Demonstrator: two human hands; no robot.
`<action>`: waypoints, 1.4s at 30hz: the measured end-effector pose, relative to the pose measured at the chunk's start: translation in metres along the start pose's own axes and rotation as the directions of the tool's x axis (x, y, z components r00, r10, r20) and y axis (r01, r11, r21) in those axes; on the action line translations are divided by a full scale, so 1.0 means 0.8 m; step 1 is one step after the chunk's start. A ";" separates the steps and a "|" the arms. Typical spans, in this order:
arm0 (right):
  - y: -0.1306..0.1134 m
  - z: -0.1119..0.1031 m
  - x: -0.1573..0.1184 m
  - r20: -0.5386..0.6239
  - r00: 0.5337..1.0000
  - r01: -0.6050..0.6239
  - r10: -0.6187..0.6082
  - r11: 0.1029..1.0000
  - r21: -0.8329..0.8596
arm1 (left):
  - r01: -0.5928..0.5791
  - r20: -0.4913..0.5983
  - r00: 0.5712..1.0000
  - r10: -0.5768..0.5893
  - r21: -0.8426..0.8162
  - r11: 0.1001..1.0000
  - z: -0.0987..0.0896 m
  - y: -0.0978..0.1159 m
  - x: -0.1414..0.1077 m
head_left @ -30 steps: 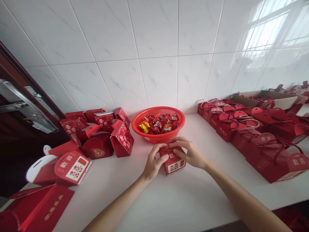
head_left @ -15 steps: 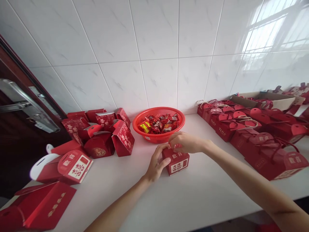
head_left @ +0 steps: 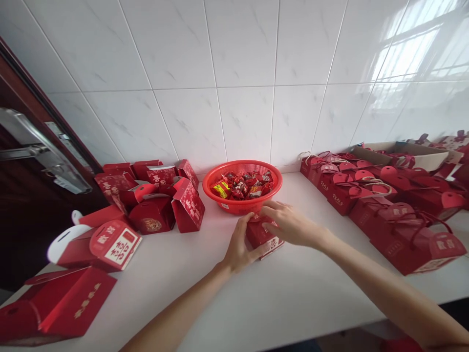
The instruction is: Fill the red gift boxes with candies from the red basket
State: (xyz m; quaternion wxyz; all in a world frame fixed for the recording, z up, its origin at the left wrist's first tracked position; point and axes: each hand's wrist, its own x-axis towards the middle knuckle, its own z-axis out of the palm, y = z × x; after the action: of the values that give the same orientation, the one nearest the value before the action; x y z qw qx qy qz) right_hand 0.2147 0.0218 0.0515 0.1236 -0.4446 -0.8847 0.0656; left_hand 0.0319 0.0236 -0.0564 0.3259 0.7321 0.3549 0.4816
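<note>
A small red gift box (head_left: pixel 259 234) with a white printed panel on its front stands on the white counter. My left hand (head_left: pixel 240 247) grips it from the left, the thumb across the front and the fingers up at the top edge. From the right, my right hand (head_left: pixel 289 222) bends its fingers over the box's top and right side, covering much of it. What the right fingertips pinch at the top is partly hidden. Just behind the box is a red plastic basket (head_left: pixel 212 200) of wrapped candies (head_left: pixel 242 188).
Several red boxes (head_left: pixel 188 205) with raised or loose flaps stand at left, near a dark door with a metal handle (head_left: pixel 40 151). Rows of red boxes with cord handles (head_left: pixel 388 234) line the right, by an open cardboard box (head_left: pixel 427 159). A tiled wall (head_left: pixel 242 122) rises behind.
My right hand has come lower over the box's top and right side. My left thumb has slid down and across the front panel, covering part of it.
</note>
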 end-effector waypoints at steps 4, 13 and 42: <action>-0.026 0.037 -0.025 -0.101 0.978 -0.181 0.183 0.983 0.028 | -0.019 -0.071 0.997 0.024 0.071 0.997 0.005 -0.005 -0.002; -0.040 0.060 -0.023 -0.076 0.951 -0.301 0.300 0.954 0.005 | -0.139 -0.020 0.990 0.141 0.077 0.987 0.005 -0.016 -0.002; 0.164 -0.187 -0.215 -0.794 0.327 -0.827 0.513 0.562 0.022 | 0.011 0.195 0.980 -0.034 0.117 0.993 -0.013 -0.016 0.000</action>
State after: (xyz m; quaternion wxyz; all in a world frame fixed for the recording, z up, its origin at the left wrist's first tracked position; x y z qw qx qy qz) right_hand 0.4564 -0.0372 0.1378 0.3319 -0.7769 -0.4745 -0.2473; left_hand 0.0198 0.0317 -0.0639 0.3221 0.7896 0.3562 0.3819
